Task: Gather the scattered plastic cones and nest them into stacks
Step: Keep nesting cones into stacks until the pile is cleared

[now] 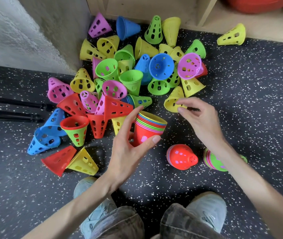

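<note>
Many perforated plastic cones in yellow, green, blue, pink and red lie scattered in a pile (120, 76) on the speckled floor. My left hand (128, 149) grips a nested stack of cones (148, 128), open mouth up, red on the outside with several coloured rims showing. My right hand (201, 118) hovers just right of that stack with thumb and fingers loosely curved, holding nothing, right next to a lone yellow cone (174, 100). Two finished stacks lie on their sides nearby: a red-topped stack (182, 156) and a green-and-pink stack (216, 162), partly behind my right forearm.
A concrete wall (25, 31) stands at the left and a wooden shelf unit (154, 7) at the back. One yellow cone (232, 35) lies apart near the shelf. Black tripod legs (11, 109) cross the floor at left. My shoes (208, 211) are at the bottom.
</note>
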